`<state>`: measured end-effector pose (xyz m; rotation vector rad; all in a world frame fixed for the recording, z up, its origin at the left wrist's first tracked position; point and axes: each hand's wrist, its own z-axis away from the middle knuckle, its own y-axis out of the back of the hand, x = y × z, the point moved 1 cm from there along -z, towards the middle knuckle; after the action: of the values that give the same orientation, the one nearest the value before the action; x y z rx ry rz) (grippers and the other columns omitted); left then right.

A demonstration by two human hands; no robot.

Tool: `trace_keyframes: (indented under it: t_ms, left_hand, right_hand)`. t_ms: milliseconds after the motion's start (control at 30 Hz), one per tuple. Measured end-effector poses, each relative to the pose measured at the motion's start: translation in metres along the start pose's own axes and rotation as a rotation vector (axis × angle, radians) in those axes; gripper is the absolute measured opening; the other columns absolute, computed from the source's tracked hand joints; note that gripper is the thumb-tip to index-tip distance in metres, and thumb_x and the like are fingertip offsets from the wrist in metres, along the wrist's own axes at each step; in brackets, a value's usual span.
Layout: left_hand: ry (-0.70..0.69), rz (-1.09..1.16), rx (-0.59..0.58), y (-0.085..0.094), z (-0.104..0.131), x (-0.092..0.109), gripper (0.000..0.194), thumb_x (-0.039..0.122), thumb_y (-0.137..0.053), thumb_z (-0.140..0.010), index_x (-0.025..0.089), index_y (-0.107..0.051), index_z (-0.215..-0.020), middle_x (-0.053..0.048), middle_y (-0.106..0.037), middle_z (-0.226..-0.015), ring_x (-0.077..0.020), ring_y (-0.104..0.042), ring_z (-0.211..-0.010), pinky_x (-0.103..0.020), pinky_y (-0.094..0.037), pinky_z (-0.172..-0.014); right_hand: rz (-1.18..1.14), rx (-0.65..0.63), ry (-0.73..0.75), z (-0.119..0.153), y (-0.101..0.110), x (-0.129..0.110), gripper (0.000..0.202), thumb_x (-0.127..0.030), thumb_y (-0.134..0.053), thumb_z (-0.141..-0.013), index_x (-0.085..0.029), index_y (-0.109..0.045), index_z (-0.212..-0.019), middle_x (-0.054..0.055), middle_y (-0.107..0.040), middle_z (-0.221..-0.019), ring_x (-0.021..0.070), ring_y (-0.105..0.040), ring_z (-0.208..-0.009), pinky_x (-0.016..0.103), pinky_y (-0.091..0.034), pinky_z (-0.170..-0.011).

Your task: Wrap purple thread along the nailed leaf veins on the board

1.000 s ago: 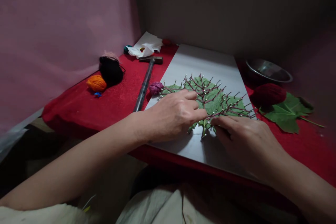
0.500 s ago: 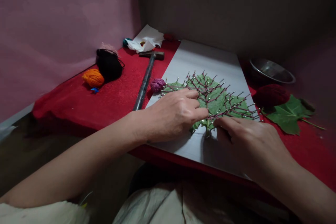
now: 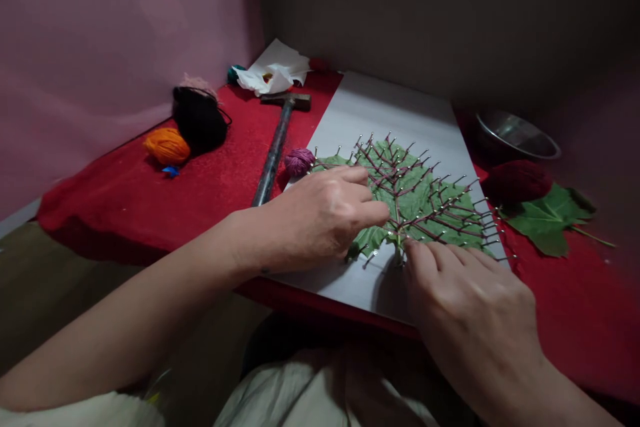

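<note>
A green leaf lies on a white board, ringed by several upright nails. Dark purple yarn runs between the nails in branching lines along the veins. My left hand is closed over the leaf's left part, its fingertips hidden beneath it. At the stem end, my right hand pinches with thumb and forefinger where the yarn meets the lower nails; the strand itself barely shows. A purple yarn ball rests at the board's left edge, just beyond my left hand.
Left of the board, a hammer lies on the red cloth. Farther left sit orange yarn and black yarn. Crumpled white paper is at the back. On the right are a metal bowl, dark red yarn and another leaf.
My right hand has drawn down toward me and turned, uncovering nails at the leaf's lower right. My left hand has shifted slightly left. The view has moved a little.
</note>
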<state>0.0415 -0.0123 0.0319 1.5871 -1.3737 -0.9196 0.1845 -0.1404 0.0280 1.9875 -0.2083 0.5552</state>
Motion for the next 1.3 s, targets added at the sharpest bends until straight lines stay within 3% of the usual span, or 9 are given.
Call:
trace_keyframes:
  t_ms: [200, 500, 700, 833, 1100, 1300]
  left_hand:
    - [0.005, -0.068, 0.009, 0.0, -0.005, -0.005, 0.029, 0.002, -0.038, -0.083, 0.014, -0.065, -0.082, -0.005, -0.06, -0.069, -0.0199, -0.048, -0.074, -0.031, -0.045, -0.07]
    - [0.042, -0.194, -0.025, 0.0, -0.006, -0.009, 0.022, -0.002, -0.043, -0.072, 0.016, -0.056, -0.069, -0.005, -0.058, -0.064, -0.0208, -0.049, -0.068, -0.032, -0.041, -0.063]
    - [0.086, -0.127, -0.03, 0.005, -0.007, -0.012, 0.025, 0.002, -0.041, -0.082, 0.015, -0.055, -0.067, -0.005, -0.057, -0.066, -0.0185, -0.048, -0.071, -0.028, -0.04, -0.061]
    - [0.166, -0.068, -0.049, 0.004, -0.008, -0.014, 0.022, 0.003, -0.043, -0.082, 0.015, -0.057, -0.07, -0.004, -0.058, -0.07, -0.0176, -0.05, -0.075, -0.026, -0.042, -0.062]
    - [0.286, -0.023, -0.071, -0.001, -0.012, -0.018, 0.018, 0.004, -0.048, -0.078, 0.015, -0.062, -0.078, -0.005, -0.06, -0.073, -0.0202, -0.054, -0.083, -0.028, -0.043, -0.063]
    - [0.313, -0.031, -0.06, -0.003, -0.01, -0.021, 0.02, 0.003, -0.048, -0.079, 0.014, -0.064, -0.08, -0.005, -0.058, -0.072, -0.0184, -0.055, -0.078, -0.028, -0.042, -0.062]
  right_hand:
    - [-0.156, 0.049, -0.031, 0.002, -0.003, -0.002, 0.024, -0.001, -0.046, -0.079, -0.02, -0.053, -0.065, 0.003, -0.049, -0.056, 0.0198, -0.041, -0.055, 0.032, -0.028, -0.06]
    - [-0.261, 0.032, 0.223, -0.006, -0.003, -0.009, 0.021, -0.006, -0.042, -0.079, -0.019, -0.052, -0.066, 0.005, -0.047, -0.061, 0.0202, -0.035, -0.057, 0.036, -0.021, -0.061]
    - [-0.325, -0.008, 0.441, -0.012, -0.009, -0.006, 0.016, -0.01, -0.042, -0.084, -0.018, -0.052, -0.075, 0.004, -0.05, -0.065, 0.019, -0.036, -0.061, 0.036, -0.023, -0.063]
    - [-0.632, 0.001, 0.335, -0.015, -0.02, 0.002, 0.019, -0.005, -0.039, -0.084, -0.019, -0.048, -0.074, 0.002, -0.049, -0.066, 0.0171, -0.035, -0.064, 0.033, -0.03, -0.068]
    - [-1.221, -0.314, 0.053, -0.032, -0.019, 0.038, 0.018, -0.006, -0.044, -0.082, -0.02, -0.052, -0.091, -0.002, -0.057, -0.077, 0.0108, -0.048, -0.069, 0.024, -0.038, -0.065]
    - [-1.654, -0.394, -0.167, -0.038, -0.035, 0.047, 0.01, -0.011, -0.047, -0.085, -0.018, -0.052, -0.09, -0.003, -0.052, -0.072, 0.0083, -0.048, -0.062, 0.02, -0.042, -0.056]
